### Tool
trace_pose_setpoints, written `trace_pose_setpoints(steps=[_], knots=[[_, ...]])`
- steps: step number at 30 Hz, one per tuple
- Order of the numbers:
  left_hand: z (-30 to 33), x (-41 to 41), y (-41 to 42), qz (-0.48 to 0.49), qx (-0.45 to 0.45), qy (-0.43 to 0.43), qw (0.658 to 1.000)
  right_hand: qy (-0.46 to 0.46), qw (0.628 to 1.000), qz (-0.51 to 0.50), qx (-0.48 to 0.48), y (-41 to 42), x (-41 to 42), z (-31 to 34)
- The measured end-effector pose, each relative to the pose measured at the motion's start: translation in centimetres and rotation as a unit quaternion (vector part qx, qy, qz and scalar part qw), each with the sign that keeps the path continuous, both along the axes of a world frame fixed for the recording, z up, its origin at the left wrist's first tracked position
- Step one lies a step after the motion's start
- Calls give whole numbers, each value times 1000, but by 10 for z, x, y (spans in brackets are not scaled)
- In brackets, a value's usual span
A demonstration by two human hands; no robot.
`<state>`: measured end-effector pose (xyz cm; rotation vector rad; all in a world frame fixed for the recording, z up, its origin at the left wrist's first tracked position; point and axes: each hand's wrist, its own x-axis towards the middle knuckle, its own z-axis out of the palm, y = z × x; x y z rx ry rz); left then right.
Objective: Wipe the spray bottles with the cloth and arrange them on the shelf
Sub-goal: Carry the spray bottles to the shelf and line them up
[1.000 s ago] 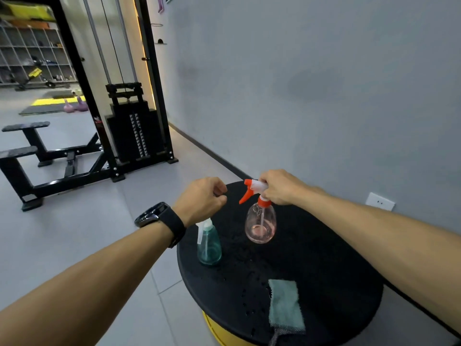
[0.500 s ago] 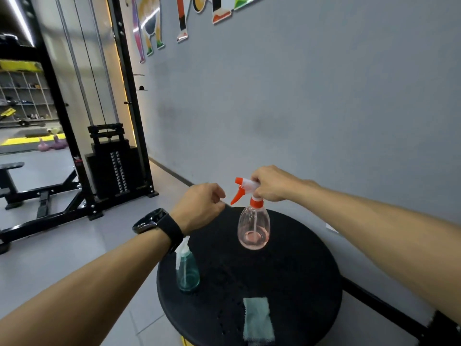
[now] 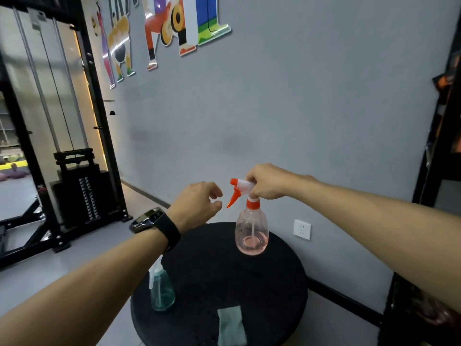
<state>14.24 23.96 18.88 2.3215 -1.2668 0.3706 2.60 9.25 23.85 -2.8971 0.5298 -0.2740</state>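
Note:
My right hand (image 3: 265, 182) grips the white and orange spray head of a clear pink bottle (image 3: 252, 233) and holds it in the air above the round black table (image 3: 274, 295). My left hand (image 3: 197, 204) hovers just left of the orange trigger, fingers loosely curled, holding nothing. A small teal spray bottle (image 3: 162, 292) with a white head stands on the table's left side, partly behind my left forearm. A folded grey-green cloth (image 3: 230, 325) lies at the table's near edge.
A grey wall with a white socket (image 3: 302, 229) and coloured figures rises behind the table. A black cable weight machine (image 3: 77, 186) stands at left. A dark shelf frame (image 3: 429, 171) runs along the right edge.
The pink bottle has risen off the table in my right hand. My view has tilted up and away from the table. My left hand has stayed beside the trigger.

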Motion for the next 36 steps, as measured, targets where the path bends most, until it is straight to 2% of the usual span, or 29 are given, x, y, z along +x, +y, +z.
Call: trace_pose_setpoints(steps=[20,36], knots=[[24,-98,-92,-138,1,-19,990,27,993,-116,1,-64,-129,23],[30,-191,-164,-262,0,-25,965,30,981,-192,12,-100,-244,33]])
